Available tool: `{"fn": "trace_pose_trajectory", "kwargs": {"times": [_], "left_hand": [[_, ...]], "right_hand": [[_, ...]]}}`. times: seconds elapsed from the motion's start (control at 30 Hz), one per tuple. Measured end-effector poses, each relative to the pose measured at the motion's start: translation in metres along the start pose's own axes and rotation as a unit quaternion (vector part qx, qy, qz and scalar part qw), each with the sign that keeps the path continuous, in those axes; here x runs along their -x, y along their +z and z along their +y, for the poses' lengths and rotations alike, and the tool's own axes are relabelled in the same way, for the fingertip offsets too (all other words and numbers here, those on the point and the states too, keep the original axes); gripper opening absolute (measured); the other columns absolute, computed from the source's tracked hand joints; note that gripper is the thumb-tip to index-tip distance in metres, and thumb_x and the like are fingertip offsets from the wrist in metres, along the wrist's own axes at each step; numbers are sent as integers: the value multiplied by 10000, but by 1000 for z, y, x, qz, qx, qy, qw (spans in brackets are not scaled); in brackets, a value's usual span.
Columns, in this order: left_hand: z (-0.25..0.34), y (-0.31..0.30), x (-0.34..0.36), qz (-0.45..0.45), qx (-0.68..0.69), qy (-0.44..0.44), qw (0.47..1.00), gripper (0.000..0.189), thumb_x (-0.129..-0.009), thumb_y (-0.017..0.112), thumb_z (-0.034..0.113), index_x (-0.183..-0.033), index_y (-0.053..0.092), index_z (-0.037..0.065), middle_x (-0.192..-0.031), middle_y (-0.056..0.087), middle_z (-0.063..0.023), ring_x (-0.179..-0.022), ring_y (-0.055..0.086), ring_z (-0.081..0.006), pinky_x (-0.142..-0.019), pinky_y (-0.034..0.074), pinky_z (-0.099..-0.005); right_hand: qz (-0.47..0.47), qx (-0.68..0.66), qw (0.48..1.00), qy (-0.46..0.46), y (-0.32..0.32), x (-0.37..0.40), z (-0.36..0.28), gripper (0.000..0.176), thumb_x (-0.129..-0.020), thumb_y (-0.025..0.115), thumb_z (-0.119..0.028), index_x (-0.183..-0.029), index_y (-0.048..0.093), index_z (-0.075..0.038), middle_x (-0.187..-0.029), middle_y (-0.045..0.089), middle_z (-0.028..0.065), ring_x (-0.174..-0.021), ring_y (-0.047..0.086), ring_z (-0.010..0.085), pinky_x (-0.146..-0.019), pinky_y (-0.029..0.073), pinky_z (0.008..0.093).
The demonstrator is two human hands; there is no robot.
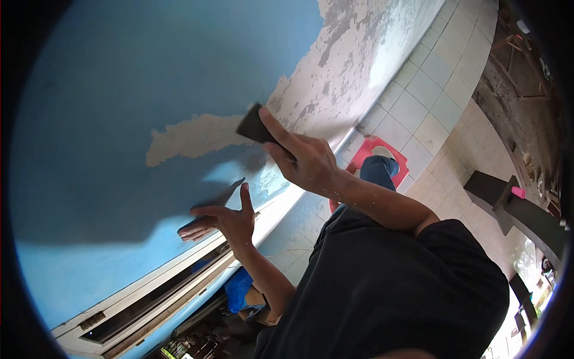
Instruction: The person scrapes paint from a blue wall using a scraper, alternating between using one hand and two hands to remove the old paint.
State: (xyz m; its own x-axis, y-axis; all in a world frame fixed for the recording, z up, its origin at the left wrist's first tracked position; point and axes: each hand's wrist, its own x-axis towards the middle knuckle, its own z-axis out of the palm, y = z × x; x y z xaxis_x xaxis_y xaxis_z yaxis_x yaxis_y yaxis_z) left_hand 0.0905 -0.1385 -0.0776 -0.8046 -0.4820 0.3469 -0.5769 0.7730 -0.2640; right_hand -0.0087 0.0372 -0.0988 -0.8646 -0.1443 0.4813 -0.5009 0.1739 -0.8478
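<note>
Now: right hand pinching dark block; light, flat strokes along the flaking patch would likely suit; left hand spread, near blue wall

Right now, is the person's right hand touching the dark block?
Touching. The head view shows the right hand gripping the dark block, one extended finger lying against its side with no gap between them.
</note>
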Motion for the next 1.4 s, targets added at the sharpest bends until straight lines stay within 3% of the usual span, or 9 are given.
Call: {"fn": "trace_pose_trajectory", "kwargs": {"times": [0.03, 0.13, 0.2, 0.3, 0.5, 0.67, 0.83, 1.07, 1.4], "left_hand": [[5, -2, -1, 14, -65, -21, 998, 1255, -780, 583, 593, -1246, -376, -69, -1260, -159, -532, -1241, -68, -635, -1014, 93, -644], [-8, 14, -4, 43, 100, 42, 993, 1284, -725, 580, 679, -1307, -313, -36, -1159, -433, -447, -1118, -372, -600, -911, -46, -740], [-5, 15, -4, 18, 222, 41, 974, 1286, -724, 584, 676, -1305, -317, -36, -1155, -442, -441, -1118, -375, -598, -896, -59, -748], [-12, 17, -2, 27, 173, 59, 983, 1287, -727, 591, 666, -1300, -326, -33, -1151, -448, -438, -1125, -371, -594, -902, -59, -743], [-10, 17, -3, -8, 278, 47, 959, 1275, -736, 575, 669, -1295, -338, -25, -1168, -432, -441, -1130, -372, -585, -914, -42, -738], [-6, 8, -1, 31, 46, 27, 998, 1266, -746, 560, 671, -1290, -339, -35, -1177, -410, -456, -1150, -343, -591, -930, -31, -726], [-12, 23, -5, -14, 303, 59, 951, 1274, -737, 561, 682, -1293, -341, -25, -1169, -423, -449, -1155, -343, -587, -915, -50, -734], [-9, 16, -2, 76, 81, 52, 992, 1273, -729, 568, 685, -1306, -337, 1, -1181, -423, -441, -1136, -387, -570, -876, -90, -753], [-8, 16, -5, 113, 119, 74, 984, 1233, -734, 555, 689, -1350, -289, 36, -1177, -392, -471, -1099, -364, -633, -827, -118, -772]], "right_hand": [[11, -5, 1000, -12, 3, 1, 2, 652, -890, 565, -196, -1437, 213, -147, -680, 639, 78, -500, 613, 226, -426, 483, 356], [31, -17, 999, -38, 5, -7, 1, 654, -887, 570, -197, -1436, 218, -148, -685, 638, 79, -493, 607, 225, -418, 477, 354], [31, -26, 998, -38, 0, -19, -9, 652, -888, 569, -196, -1436, 220, -151, -704, 645, 95, -516, 624, 234, -423, 484, 356], [24, -27, 999, -19, -6, -17, -14, 608, -850, 603, -82, -1387, 325, -31, -653, 627, 143, -520, 621, 224, -501, 483, 301], [30, -36, 998, -33, 8, -9, -7, 615, -875, 578, -145, -1410, 280, -85, -691, 640, 126, -533, 629, 238, -448, 481, 328], [26, -17, 999, -35, 9, -2, -2, 625, -886, 568, -181, -1424, 255, -117, -680, 637, 96, -510, 617, 231, -411, 470, 334], [62, -30, 995, -74, 18, -8, -3, 628, -886, 575, -202, -1423, 260, -117, -676, 639, 94, -477, 606, 220, -386, 459, 339], [26, -13, 998, -58, 13, -4, -1, 616, -878, 579, -181, -1413, 284, -112, -698, 647, 109, -519, 626, 227, -413, 474, 330], [28, -7, 997, -73, 12, -9, -7, 628, -860, 600, -142, -1408, 297, -98, -673, 633, 99, -521, 620, 217, -422, 466, 330]]}}
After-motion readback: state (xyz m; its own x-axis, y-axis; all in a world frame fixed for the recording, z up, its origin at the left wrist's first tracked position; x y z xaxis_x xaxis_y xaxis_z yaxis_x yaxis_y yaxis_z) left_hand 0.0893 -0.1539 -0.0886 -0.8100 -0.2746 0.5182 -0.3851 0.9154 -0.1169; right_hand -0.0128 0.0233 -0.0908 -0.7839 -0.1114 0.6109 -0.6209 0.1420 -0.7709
